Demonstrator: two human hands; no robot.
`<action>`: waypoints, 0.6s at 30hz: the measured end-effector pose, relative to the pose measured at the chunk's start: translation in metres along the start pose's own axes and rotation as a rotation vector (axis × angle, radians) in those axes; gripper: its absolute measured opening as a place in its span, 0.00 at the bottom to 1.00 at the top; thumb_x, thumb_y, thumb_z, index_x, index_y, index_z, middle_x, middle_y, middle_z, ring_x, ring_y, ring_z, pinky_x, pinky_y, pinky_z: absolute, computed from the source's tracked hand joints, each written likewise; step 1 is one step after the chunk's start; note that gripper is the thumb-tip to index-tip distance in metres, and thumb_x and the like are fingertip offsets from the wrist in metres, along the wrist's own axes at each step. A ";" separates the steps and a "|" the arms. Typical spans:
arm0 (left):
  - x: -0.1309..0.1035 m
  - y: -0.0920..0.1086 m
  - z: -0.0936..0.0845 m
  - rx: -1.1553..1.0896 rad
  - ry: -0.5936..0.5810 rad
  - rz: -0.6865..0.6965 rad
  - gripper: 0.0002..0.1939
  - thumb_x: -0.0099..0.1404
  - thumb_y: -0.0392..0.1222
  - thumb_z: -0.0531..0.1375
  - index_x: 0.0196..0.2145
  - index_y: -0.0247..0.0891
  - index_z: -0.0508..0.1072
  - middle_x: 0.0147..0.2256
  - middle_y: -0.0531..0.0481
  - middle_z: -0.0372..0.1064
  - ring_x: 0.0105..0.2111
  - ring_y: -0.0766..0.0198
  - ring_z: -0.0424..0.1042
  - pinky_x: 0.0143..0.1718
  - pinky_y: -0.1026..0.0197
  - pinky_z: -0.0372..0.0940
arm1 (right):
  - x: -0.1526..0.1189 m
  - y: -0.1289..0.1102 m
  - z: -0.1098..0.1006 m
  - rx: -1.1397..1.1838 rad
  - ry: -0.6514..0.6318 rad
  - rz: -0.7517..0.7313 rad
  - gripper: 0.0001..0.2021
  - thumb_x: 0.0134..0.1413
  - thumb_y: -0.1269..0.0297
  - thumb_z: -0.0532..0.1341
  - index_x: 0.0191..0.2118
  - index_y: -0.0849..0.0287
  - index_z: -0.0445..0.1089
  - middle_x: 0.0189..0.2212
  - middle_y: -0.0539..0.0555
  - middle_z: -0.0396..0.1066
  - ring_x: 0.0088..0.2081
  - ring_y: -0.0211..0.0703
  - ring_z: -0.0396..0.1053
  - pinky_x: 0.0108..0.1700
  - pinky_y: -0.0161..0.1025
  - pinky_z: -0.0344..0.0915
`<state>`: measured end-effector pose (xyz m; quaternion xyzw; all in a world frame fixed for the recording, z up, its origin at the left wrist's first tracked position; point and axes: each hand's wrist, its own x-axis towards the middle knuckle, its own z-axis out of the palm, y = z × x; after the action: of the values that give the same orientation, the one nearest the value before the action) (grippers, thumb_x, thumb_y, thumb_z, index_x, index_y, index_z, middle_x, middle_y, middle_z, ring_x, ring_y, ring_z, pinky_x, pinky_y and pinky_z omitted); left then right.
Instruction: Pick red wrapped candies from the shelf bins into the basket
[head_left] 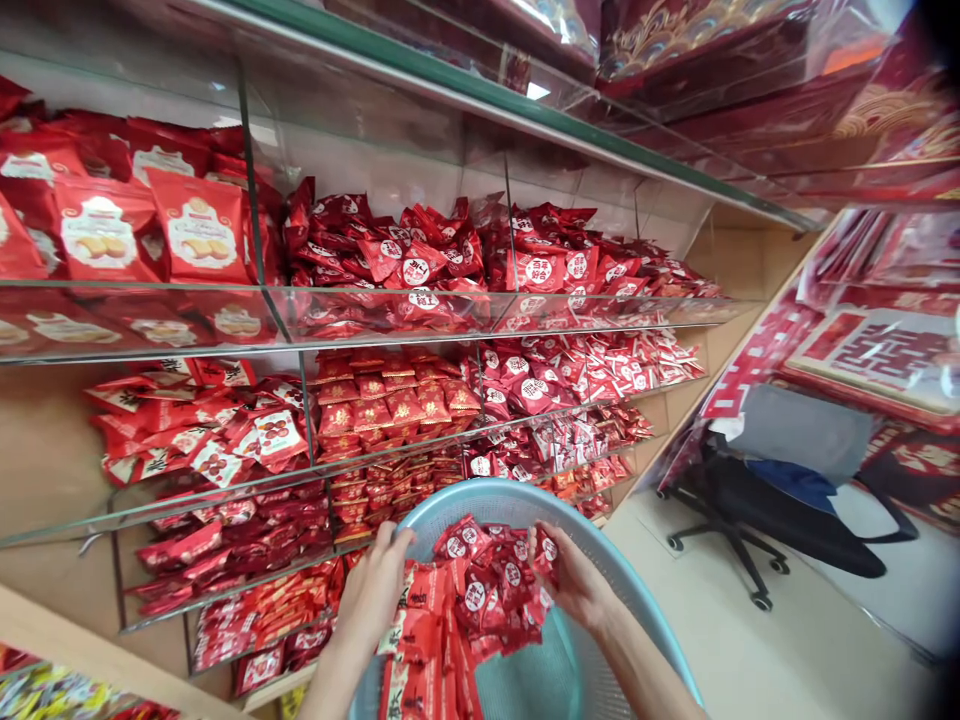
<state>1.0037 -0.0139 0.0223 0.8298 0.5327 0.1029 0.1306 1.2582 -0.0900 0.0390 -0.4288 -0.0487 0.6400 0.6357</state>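
A light-blue plastic basket with perforated sides is in front of me. Inside it lie dark red sweet packets with round white labels, and beside them longer bright red packets with black characters. The fingers of my left hand are curled over the basket's left rim, next to the longer packets. My right hand is inside the basket on the right of the pile, fingers closed around a small red sweet packet. Part of the basket's green-blue floor shows below the pile.
Glass-fronted shelves full of red packets stand right behind the basket, divided by clear panels. Larger red packets fill the upper left. To the right are an office chair on castors and red goods. A glass shelf edge juts out overhead.
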 end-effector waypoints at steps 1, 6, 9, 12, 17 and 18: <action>0.000 0.000 0.000 0.006 -0.004 -0.002 0.17 0.64 0.35 0.42 0.47 0.48 0.61 0.48 0.51 0.57 0.31 0.72 0.68 0.28 0.69 0.55 | 0.002 -0.001 -0.003 -0.015 0.021 0.036 0.08 0.42 0.67 0.64 0.29 0.59 0.64 0.20 0.45 0.69 0.19 0.31 0.66 0.20 0.26 0.63; 0.001 0.000 -0.001 0.024 0.003 0.009 0.17 0.65 0.36 0.42 0.47 0.49 0.61 0.48 0.51 0.57 0.30 0.72 0.68 0.26 0.68 0.54 | -0.001 -0.003 -0.012 -0.137 0.074 0.099 0.08 0.40 0.70 0.62 0.30 0.59 0.63 0.19 0.45 0.68 0.19 0.32 0.66 0.23 0.29 0.64; 0.002 0.000 -0.001 0.020 0.005 0.013 0.17 0.65 0.36 0.42 0.47 0.49 0.61 0.47 0.51 0.57 0.30 0.72 0.68 0.27 0.68 0.54 | -0.007 0.008 -0.010 -0.258 0.019 0.070 0.13 0.35 0.73 0.62 0.33 0.60 0.64 0.24 0.46 0.70 0.23 0.34 0.68 0.26 0.30 0.65; 0.001 0.000 -0.001 0.015 0.001 0.013 0.17 0.65 0.36 0.42 0.47 0.48 0.62 0.47 0.51 0.57 0.30 0.72 0.68 0.27 0.68 0.54 | -0.012 0.021 -0.008 -0.382 -0.030 0.081 0.18 0.34 0.72 0.65 0.36 0.58 0.62 0.24 0.47 0.69 0.25 0.37 0.69 0.29 0.34 0.67; 0.000 0.001 -0.003 0.019 -0.005 0.007 0.17 0.64 0.36 0.43 0.47 0.48 0.62 0.47 0.51 0.57 0.31 0.71 0.68 0.27 0.67 0.54 | -0.021 0.025 -0.006 -0.589 0.046 0.042 0.23 0.35 0.65 0.67 0.41 0.55 0.59 0.33 0.49 0.70 0.30 0.40 0.70 0.32 0.41 0.68; 0.000 0.001 -0.004 0.022 -0.009 0.007 0.17 0.64 0.35 0.43 0.47 0.48 0.62 0.48 0.51 0.57 0.31 0.71 0.68 0.27 0.67 0.54 | -0.023 0.023 -0.005 -0.616 0.047 0.003 0.24 0.35 0.65 0.67 0.41 0.55 0.59 0.34 0.49 0.70 0.31 0.40 0.70 0.32 0.41 0.68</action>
<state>1.0035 -0.0144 0.0263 0.8334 0.5305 0.0938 0.1234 1.2396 -0.1164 0.0325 -0.6162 -0.2250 0.5860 0.4757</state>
